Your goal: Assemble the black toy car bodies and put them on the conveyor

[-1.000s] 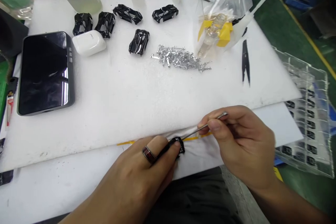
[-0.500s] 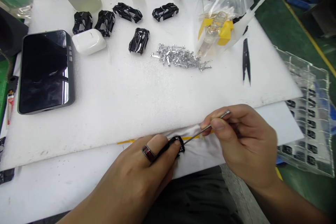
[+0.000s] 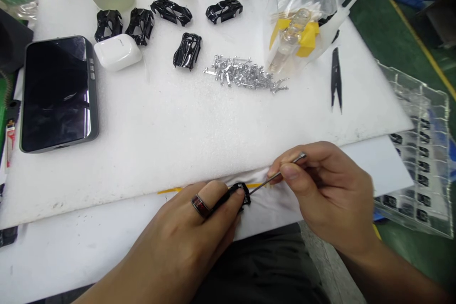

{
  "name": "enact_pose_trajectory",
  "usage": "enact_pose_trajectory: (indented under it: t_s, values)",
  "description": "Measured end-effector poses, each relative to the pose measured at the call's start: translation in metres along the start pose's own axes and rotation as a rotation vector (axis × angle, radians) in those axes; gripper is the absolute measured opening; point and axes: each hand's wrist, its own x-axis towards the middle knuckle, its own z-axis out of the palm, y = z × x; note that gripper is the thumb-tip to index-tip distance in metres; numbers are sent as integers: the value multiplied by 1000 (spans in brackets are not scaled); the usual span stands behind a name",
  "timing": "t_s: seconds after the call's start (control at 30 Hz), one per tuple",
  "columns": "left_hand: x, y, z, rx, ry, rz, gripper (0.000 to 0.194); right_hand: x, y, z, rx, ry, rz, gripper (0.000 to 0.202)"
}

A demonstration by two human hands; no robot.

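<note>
My left hand (image 3: 194, 228), with a ring on one finger, is closed around a black toy car body (image 3: 243, 189) at the front edge of the foam sheet. Fingers cover most of that body. Between thumb and fingertips, my right hand (image 3: 324, 190) pinches a thin metal rod tool (image 3: 276, 174). The rod's lower tip touches or lies right beside the car body's end; which one I cannot tell. Beneath the hands lies a white cloth (image 3: 270, 204). Farther back on the foam, several glossy black car bodies (image 3: 187, 51) stand near a pile of small silvery parts (image 3: 242, 73).
A dark-screened device (image 3: 57, 95) and a white earbud case (image 3: 118, 52) sit at left on the foam sheet (image 3: 160, 128). Black tweezers (image 3: 336, 80) lie at right, near a glass bottle (image 3: 290, 40). A clear compartment tray (image 3: 423, 152) is beyond the right edge.
My right hand and the rod have shifted slightly left, toward the car body. The left hand keeps its hold. The whole view has moved a little.
</note>
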Motion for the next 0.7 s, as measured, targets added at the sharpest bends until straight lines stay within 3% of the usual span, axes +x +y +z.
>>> enact_pose_trajectory:
  t_s: [0.53, 0.7]
  values:
    - [-1, 0, 0, 9, -2, -31, 34, 0, 3, 2, 8, 1, 13, 6]
    - [1, 1, 2, 24, 31, -11, 31, -5, 7, 5, 315, 127, 0, 5]
